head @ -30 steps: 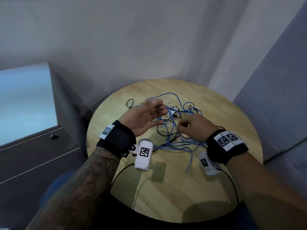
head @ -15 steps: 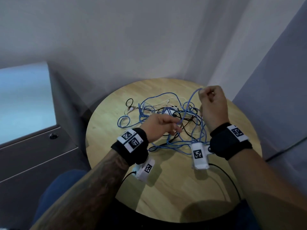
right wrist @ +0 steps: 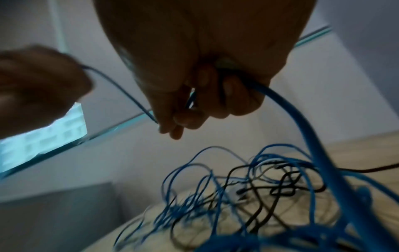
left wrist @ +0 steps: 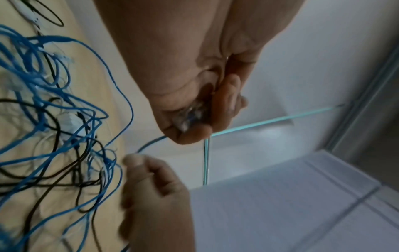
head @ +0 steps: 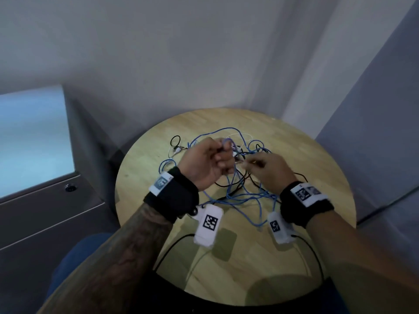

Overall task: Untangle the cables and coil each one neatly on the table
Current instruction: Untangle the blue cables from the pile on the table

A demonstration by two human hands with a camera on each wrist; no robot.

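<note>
Both forearms reach forward, wrists in black bands, the hands raised close together. The left hand [head: 205, 160] is curled into a loose fist, thumb pressed against the fingertips [left wrist: 226, 100] (pinching something small and clear). The right hand [head: 268, 169] is knuckles-up, its fingers [right wrist: 232, 90] curled under and closed in a grip.

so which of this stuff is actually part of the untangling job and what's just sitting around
Part of the job:
- blue cable, gripped by the left hand and the right hand
- black cable, in the tangle
- white cable, in the tangle
- table

Just there:
- grey cabinet
- wall
</note>
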